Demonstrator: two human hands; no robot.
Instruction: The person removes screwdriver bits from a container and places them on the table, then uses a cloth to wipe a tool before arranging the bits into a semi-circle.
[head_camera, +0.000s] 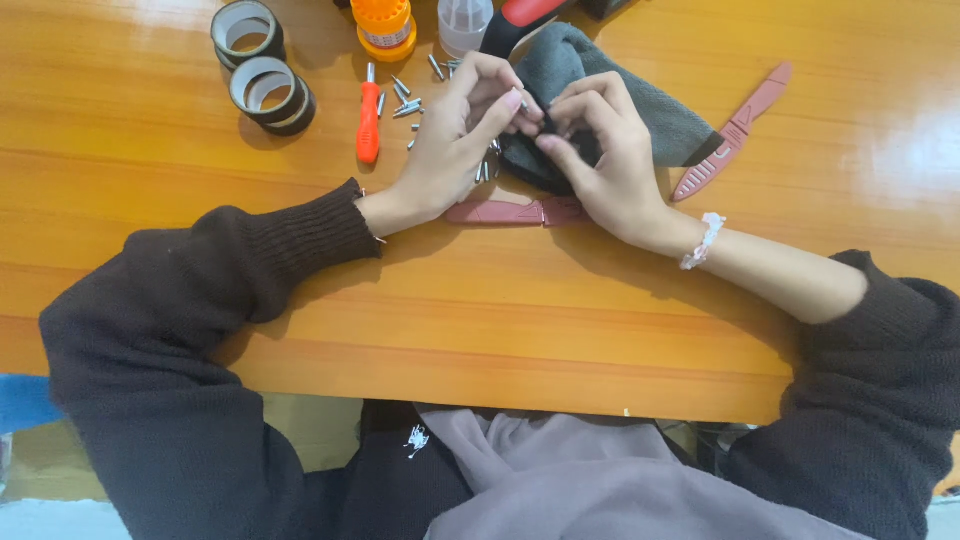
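Tape rolls (262, 62) lie left of screwdriver (369, 113); screws (408, 100) beside it, on table (150, 160)

A glossy orange wooden counter (150, 260) fills the view, its planks running crosswise, with bright light glaring off its upper corners.

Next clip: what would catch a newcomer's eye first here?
Both hands meet at the top centre of the orange wooden table: the left hand and right hand pinch a small dark object lying against a grey cloth. Small metal bits lie scattered beside an orange screwdriver, with two tape rolls at upper left.
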